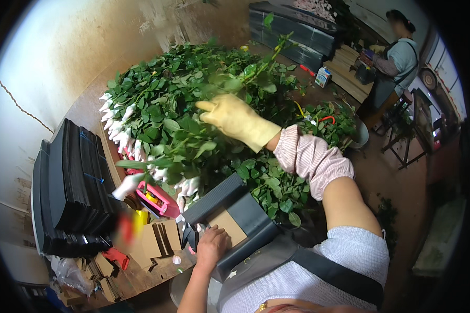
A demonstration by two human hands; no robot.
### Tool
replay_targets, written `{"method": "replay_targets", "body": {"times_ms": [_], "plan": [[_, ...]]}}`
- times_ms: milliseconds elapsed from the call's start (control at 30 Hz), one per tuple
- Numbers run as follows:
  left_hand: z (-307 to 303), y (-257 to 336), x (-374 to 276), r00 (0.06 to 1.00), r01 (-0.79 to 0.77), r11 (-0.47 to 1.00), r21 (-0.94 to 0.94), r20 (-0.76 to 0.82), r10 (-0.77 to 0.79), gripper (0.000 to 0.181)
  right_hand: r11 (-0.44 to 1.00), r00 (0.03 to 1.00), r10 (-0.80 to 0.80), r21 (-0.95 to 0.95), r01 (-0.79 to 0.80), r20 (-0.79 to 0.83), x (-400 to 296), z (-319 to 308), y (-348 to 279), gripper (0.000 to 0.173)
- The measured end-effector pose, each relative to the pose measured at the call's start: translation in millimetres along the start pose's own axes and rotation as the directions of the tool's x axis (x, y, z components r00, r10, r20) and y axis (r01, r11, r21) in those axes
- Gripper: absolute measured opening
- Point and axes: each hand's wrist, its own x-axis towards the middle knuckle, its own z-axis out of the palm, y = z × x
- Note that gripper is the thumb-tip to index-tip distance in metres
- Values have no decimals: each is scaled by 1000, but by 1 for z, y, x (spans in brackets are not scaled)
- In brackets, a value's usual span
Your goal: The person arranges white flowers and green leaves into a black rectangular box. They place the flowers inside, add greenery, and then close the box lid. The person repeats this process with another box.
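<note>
My right hand, in a yellow rubber glove, is closed around a leafy rose stem above a heap of roses. Blurred leaves spread beneath the glove. Toward the lower left is a blurred flower head in a white net sleeve; whether it belongs to the held stem is unclear. My bare left hand rests on the edge of a brown cardboard sheet lying on black corrugated wrapping. Its fingertips point down and its thumb is hidden. A black tool touches or nearly touches that hand.
Heaped roses cover the table, white-sleeved heads leftward. Stacked black sheets stand at left, near a pink tape dispenser and cardboard pieces. A milk carton and a bucket are rightward. Another person works behind.
</note>
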Motion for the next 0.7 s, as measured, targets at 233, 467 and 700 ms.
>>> {"method": "replay_targets", "body": {"times_ms": [233, 467, 700], "plan": [[-10, 3, -3, 996, 82, 995, -48, 50, -80, 36, 989, 990, -136, -63, 134, -31, -98, -96, -24, 45], [-13, 4, -9, 935, 354, 856, -377, 112, -338, 124, 987, 786, 94, 47, -155, 611, -208, -112, -51, 45], [-5, -6, -10, 990, 91, 988, -126, 123, -76, 68, 996, 773, 11, 60, -62, 634, -246, -123, -73, 36]]}}
